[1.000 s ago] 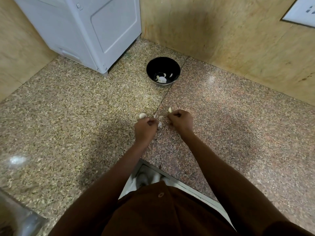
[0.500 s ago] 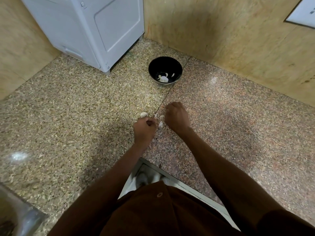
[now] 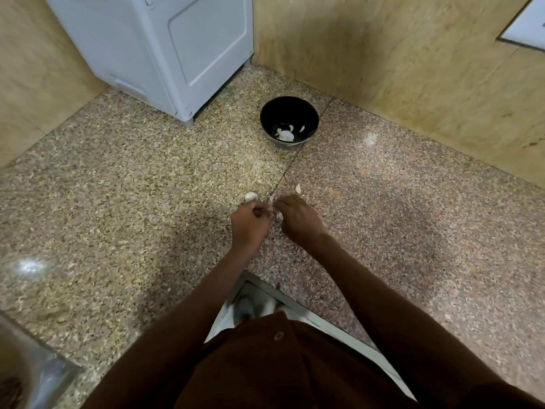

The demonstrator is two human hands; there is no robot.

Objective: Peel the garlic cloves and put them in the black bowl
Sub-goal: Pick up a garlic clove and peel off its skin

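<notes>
Lying just beyond both hands' grip [image 3: 269, 209]: two garlic cloves [image 3: 251, 196].

The counter [image 3: 413, 202] lies open between the hands and the bowl [image 3: 289, 121], which stands far from them on the seam. A clove [image 3: 250, 196] and another clove [image 3: 298, 188] lie just beyond the knuckles. A white appliance [image 3: 165, 48] blocks the far left; walls [image 3: 398, 54] close the far and right sides. Left and right stretches are bare.
</notes>
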